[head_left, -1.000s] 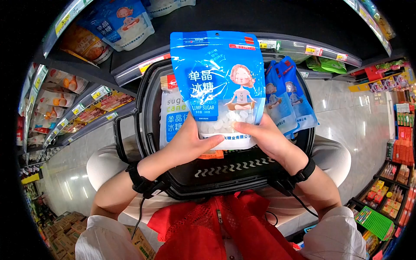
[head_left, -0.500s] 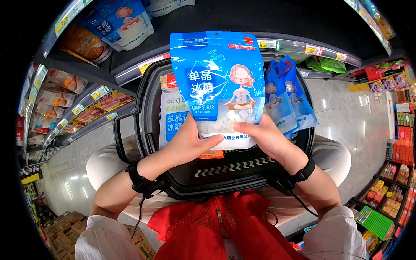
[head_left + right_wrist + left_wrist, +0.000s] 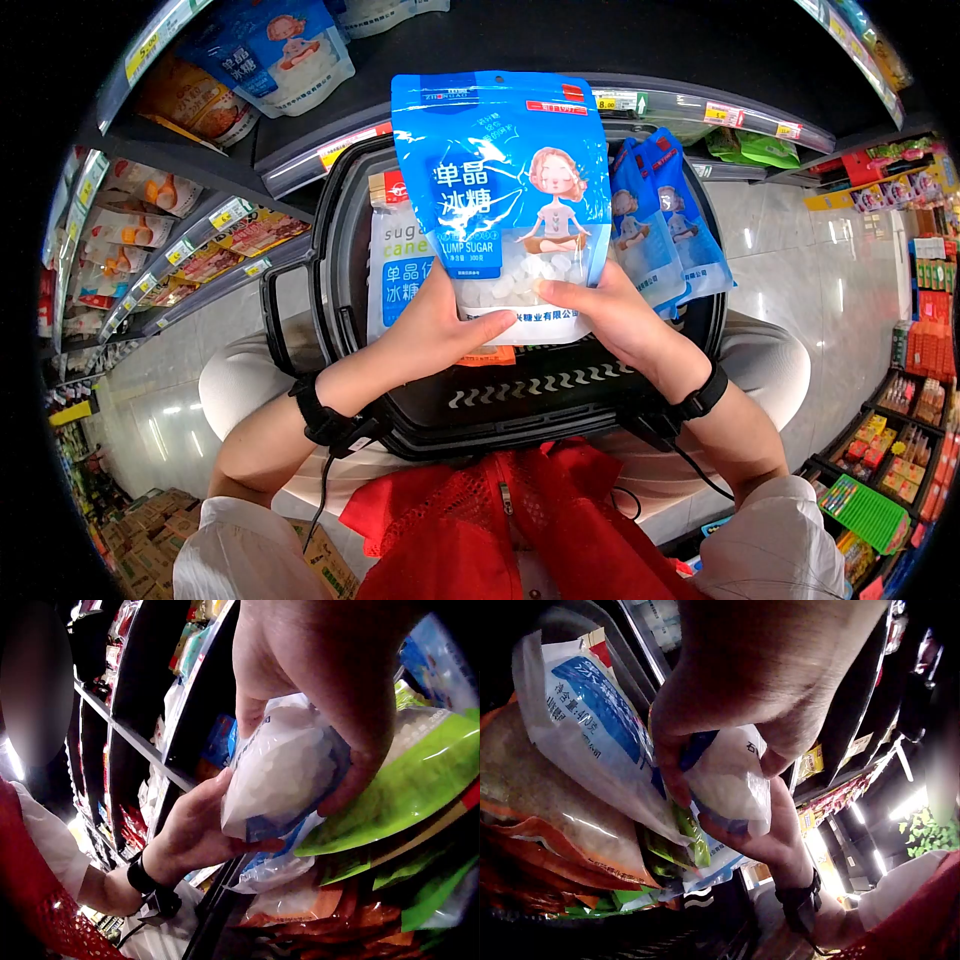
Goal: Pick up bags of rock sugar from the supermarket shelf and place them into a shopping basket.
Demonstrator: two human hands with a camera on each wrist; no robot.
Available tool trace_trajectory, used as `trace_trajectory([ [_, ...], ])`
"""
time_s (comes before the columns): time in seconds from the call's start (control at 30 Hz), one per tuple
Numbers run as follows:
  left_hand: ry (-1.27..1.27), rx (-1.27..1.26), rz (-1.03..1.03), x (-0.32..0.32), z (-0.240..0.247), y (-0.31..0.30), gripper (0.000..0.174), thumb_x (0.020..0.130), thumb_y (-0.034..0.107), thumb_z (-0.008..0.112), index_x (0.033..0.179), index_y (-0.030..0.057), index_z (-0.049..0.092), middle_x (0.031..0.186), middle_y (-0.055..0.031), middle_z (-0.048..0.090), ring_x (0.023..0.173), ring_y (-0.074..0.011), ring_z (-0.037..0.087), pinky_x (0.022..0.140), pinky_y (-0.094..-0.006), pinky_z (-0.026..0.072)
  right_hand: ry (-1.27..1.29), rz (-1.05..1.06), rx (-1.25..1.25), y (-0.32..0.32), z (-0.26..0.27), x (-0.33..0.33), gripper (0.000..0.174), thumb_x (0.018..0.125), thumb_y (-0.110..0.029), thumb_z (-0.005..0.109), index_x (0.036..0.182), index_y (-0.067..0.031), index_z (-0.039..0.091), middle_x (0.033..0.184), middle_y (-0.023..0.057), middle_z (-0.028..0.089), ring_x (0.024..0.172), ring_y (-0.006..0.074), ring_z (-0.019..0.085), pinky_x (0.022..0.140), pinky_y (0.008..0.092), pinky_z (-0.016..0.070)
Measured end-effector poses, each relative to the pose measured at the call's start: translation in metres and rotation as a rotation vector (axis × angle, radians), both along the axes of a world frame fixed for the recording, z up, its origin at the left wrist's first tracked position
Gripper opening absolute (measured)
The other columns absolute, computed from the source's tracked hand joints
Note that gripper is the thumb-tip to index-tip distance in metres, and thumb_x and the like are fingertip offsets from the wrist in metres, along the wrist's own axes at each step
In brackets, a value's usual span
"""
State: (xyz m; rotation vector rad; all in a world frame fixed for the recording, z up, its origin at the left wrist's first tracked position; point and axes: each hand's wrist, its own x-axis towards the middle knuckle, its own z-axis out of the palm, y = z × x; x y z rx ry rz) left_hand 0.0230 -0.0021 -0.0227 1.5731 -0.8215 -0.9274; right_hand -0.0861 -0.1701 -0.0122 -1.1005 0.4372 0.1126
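Note:
A blue bag of lump sugar [image 3: 500, 200] is held upright over a black basket [image 3: 420, 440] in the head view. My left hand [image 3: 440, 320] grips its lower left side with the thumb across the front, and my right hand [image 3: 620, 310] grips the lower right side the same way. The fingers behind the bag are hidden in that view. Both wrist views show the bag's white base, in the left wrist view [image 3: 724, 776] and in the right wrist view [image 3: 281, 772], between the two hands.
In the basket lie a white and blue sugar bag [image 3: 400, 270] at left and blue bags [image 3: 680, 220] at right. Orange [image 3: 570, 802] and green [image 3: 420, 780] packages are also there. A dark shelf [image 3: 500, 40] with price tags runs behind the basket.

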Motion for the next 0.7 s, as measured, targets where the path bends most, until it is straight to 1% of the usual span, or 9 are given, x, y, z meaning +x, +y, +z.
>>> trace_trajectory([
  [0.07,0.007,0.002,0.003,0.0002,-0.0005,0.0003,0.071,0.075,0.014,0.065,0.126,-0.0048,0.02,0.123,-0.0177,0.035,0.116,-0.0241,0.036,0.098,-0.0344,0.029,0.005,0.003,0.005,0.0001,-0.0003,-0.0001,0.041,0.078,-0.015,0.063,0.115,-0.0024,0.05,0.107,0.0069,0.056,0.096,0.0145,0.054,0.082,0.028,0.0432],
  [0.13,-0.051,0.036,-0.006,0.0013,-0.0024,0.0011,0.071,0.075,0.015,0.065,0.126,-0.0047,0.02,0.123,-0.0178,0.035,0.116,-0.0245,0.036,0.098,-0.0345,0.0291,-0.004,0.002,0.006,0.0002,-0.0006,0.0001,0.041,0.078,-0.015,0.063,0.115,-0.0023,0.049,0.107,0.007,0.056,0.096,0.0145,0.054,0.082,0.028,0.0432],
  [0.43,-0.008,0.02,0.001,0.0003,-0.0028,0.0008,0.071,0.075,0.015,0.065,0.127,-0.0049,0.02,0.123,-0.0185,0.035,0.116,-0.0256,0.036,0.098,-0.0348,0.029,-0.014,0.007,0.008,0.0002,-0.0008,0.0002,0.041,0.078,-0.014,0.062,0.115,-0.0025,0.049,0.108,0.0067,0.056,0.096,0.0145,0.054,0.082,0.0279,0.0429],
  [0.7,-0.029,0.015,0.004,0.0,-0.0012,0.0001,0.07,0.075,0.015,0.065,0.126,-0.0048,0.021,0.123,-0.0183,0.035,0.116,-0.0254,0.036,0.098,-0.0347,0.0291,-0.018,-0.003,-0.006,0.0008,0.0019,-0.0001,0.039,0.079,-0.014,0.062,0.114,-0.0023,0.05,0.108,0.0067,0.056,0.096,0.0143,0.054,0.083,0.0281,0.0428],
])
